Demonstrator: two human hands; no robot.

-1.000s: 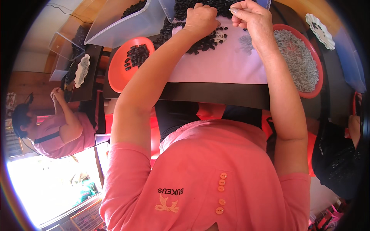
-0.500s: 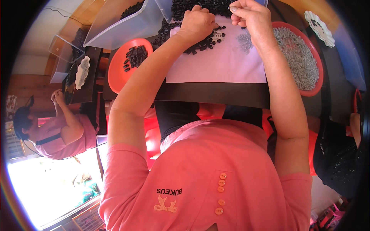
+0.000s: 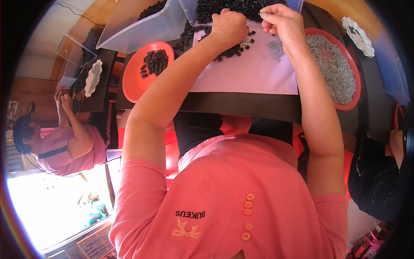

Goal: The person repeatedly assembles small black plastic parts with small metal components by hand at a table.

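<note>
My left hand (image 3: 230, 26) is closed, with its fingers curled at a heap of small black plastic pieces (image 3: 241, 5); what it holds is hidden. To its right, my right hand (image 3: 285, 23) pinches thumb and forefinger together beside the heap. Anything in that pinch is too small to name. Loose black pieces (image 3: 233, 51) lie on a pale sheet (image 3: 246, 82) below my left hand. Near my right wrist sits a small patch of fine grey metal pieces (image 3: 274, 48).
An orange-red bowl (image 3: 129, 88) of black pieces stands left; a red tray (image 3: 356, 82) of grey metal parts stands right. A clear bin (image 3: 133, 39) is behind the bowl. A white scalloped dish (image 3: 364, 43) lies far right. People (image 3: 73, 146) sit at both sides.
My left hand has moved slightly right and down, its fingers still curled. My right hand stays beside the heap, its fingers drawn in more. The person at left has lowered their hands a little.
</note>
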